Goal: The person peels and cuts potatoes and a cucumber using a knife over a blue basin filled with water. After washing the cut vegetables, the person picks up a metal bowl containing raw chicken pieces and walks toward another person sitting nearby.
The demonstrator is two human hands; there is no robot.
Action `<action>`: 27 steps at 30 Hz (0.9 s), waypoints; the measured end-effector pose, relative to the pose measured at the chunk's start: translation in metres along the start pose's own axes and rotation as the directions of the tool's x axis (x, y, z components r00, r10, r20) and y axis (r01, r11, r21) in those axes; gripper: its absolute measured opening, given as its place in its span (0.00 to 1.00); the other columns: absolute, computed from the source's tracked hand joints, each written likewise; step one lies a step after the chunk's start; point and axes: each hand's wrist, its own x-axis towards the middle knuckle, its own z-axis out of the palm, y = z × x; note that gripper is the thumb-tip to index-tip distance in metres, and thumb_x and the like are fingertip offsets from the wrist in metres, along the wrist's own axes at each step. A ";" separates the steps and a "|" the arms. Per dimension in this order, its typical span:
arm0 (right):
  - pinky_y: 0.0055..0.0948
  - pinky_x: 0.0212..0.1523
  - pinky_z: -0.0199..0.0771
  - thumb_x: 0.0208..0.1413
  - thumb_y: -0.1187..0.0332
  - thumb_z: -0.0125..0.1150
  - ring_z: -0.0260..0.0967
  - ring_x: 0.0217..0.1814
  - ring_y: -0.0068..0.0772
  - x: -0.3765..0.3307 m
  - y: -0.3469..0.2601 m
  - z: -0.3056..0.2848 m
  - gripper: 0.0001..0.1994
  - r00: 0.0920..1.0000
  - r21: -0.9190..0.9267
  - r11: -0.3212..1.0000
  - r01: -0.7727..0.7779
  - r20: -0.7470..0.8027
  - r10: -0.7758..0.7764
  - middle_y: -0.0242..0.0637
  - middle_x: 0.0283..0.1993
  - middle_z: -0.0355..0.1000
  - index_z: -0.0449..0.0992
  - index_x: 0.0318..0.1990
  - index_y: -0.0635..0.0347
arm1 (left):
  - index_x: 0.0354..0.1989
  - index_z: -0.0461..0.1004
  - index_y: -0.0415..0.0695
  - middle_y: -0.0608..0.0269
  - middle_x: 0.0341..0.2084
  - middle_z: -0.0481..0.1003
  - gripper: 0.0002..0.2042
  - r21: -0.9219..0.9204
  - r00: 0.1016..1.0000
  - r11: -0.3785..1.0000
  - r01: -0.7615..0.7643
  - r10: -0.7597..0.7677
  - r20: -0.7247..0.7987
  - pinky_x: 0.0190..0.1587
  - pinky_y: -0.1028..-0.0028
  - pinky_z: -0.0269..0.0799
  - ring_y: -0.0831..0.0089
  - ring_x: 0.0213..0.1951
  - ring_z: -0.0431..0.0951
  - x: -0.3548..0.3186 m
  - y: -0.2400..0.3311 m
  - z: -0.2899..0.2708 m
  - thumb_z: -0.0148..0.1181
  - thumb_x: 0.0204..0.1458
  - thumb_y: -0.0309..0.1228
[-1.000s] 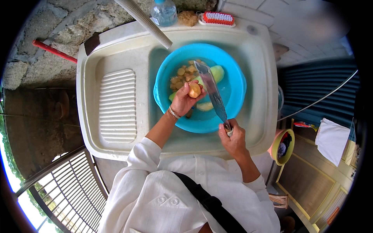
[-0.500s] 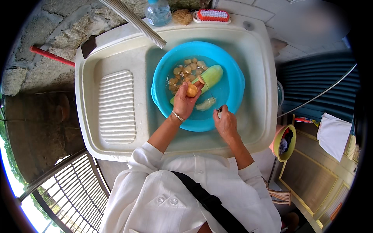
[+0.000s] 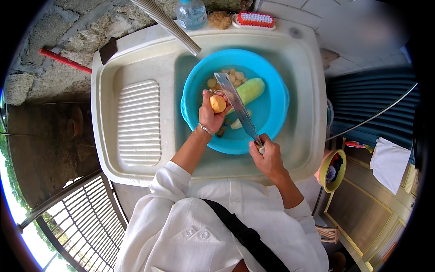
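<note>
Over a blue plastic basin (image 3: 277, 119), my left hand (image 3: 212, 116) is closed around a peeled, orange-fleshed vegetable piece (image 3: 218, 104), its flat cut face showing. I cannot tell its exact kind. My right hand (image 3: 270, 158) grips the handle of a knife (image 3: 238, 106) at the basin's near right rim. Its long, broad blade points up and left, just right of the vegetable piece and apart from it. Water fills the basin, along with a peeled pale green gourd (image 3: 252, 90), partly behind the blade, and several pale vegetable chunks (image 3: 236, 75). A pale strip (image 3: 236, 123) lies near my left hand.
The basin stands in a cream sink (image 3: 302, 149) with a ribbed washboard (image 3: 139, 123) on its left. A grey corrugated hose (image 3: 168, 25) hangs over from the back. On the back ledge are a clear bottle (image 3: 191, 16), a brown scrubber (image 3: 219, 20) and a red brush (image 3: 255, 19).
The knife blade, hardly visible before, has swung into view beside the vegetable piece. My left hand has turned so the cut face shows. The whole view has shifted slightly.
</note>
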 end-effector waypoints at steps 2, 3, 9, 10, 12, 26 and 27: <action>0.37 0.23 0.68 0.52 0.66 0.57 0.69 0.21 0.47 0.003 0.004 -0.001 0.12 0.989 -0.050 0.996 -0.075 0.125 0.080 0.47 0.20 0.69 0.68 0.31 0.68 | 0.35 0.66 0.38 0.56 0.29 0.70 0.22 0.034 1.000 0.999 -0.020 0.019 0.022 0.52 0.52 0.69 0.62 0.34 0.74 -0.003 0.000 0.004 0.39 0.60 0.48; 0.37 0.23 0.68 0.52 0.66 0.58 0.69 0.20 0.46 0.004 0.007 0.000 0.12 0.975 -0.079 0.991 -0.110 0.184 0.123 0.47 0.20 0.69 0.67 0.32 0.68 | 0.35 0.67 0.38 0.56 0.29 0.70 0.21 0.062 0.999 0.998 -0.032 0.032 0.004 0.52 0.53 0.70 0.62 0.34 0.74 -0.008 -0.001 0.009 0.39 0.60 0.47; 0.35 0.20 0.71 0.51 0.66 0.59 0.70 0.20 0.45 0.012 0.031 0.034 0.12 0.986 -0.505 0.849 0.155 0.028 -0.163 0.44 0.18 0.68 0.64 0.29 0.64 | 0.40 0.66 0.38 0.56 0.33 0.72 0.18 0.382 0.965 0.914 -0.135 0.209 -0.160 0.42 0.60 0.75 0.63 0.34 0.75 -0.011 -0.006 0.011 0.46 0.57 0.44; 0.34 0.19 0.71 0.52 0.66 0.58 0.71 0.20 0.45 0.018 0.033 0.038 0.12 0.984 -0.526 0.837 0.151 -0.002 -0.179 0.44 0.18 0.68 0.62 0.28 0.63 | 0.42 0.66 0.38 0.55 0.35 0.72 0.19 0.502 0.956 0.855 -0.133 0.243 -0.162 0.40 0.62 0.77 0.63 0.35 0.76 -0.011 -0.005 0.014 0.48 0.56 0.44; 0.34 0.19 0.71 0.52 0.66 0.58 0.71 0.20 0.45 0.027 0.040 0.037 0.12 0.994 -0.521 0.850 0.072 -0.036 -0.106 0.45 0.19 0.68 0.62 0.28 0.63 | 0.45 0.64 0.39 0.55 0.39 0.71 0.20 0.414 0.953 0.902 -0.125 0.225 -0.203 0.41 0.61 0.77 0.63 0.37 0.76 -0.009 -0.019 0.015 0.49 0.55 0.44; 0.38 0.22 0.69 0.53 0.65 0.57 0.69 0.20 0.48 0.006 0.033 0.022 0.11 0.998 -0.213 0.976 0.040 0.051 -0.029 0.47 0.19 0.70 0.67 0.30 0.66 | 0.47 0.62 0.34 0.50 0.37 0.70 0.26 0.182 0.990 0.973 0.143 -0.141 -0.028 0.47 0.62 0.75 0.48 0.48 0.71 -0.006 0.007 -0.010 0.35 0.60 0.50; 0.38 0.22 0.69 0.53 0.65 0.57 0.69 0.20 0.48 0.005 0.031 0.021 0.11 0.998 -0.187 0.981 0.047 0.051 -0.038 0.47 0.19 0.69 0.68 0.30 0.66 | 0.46 0.63 0.34 0.51 0.34 0.70 0.27 0.218 0.990 0.966 0.137 -0.128 -0.051 0.46 0.63 0.76 0.49 0.46 0.72 -0.004 0.007 -0.013 0.34 0.60 0.52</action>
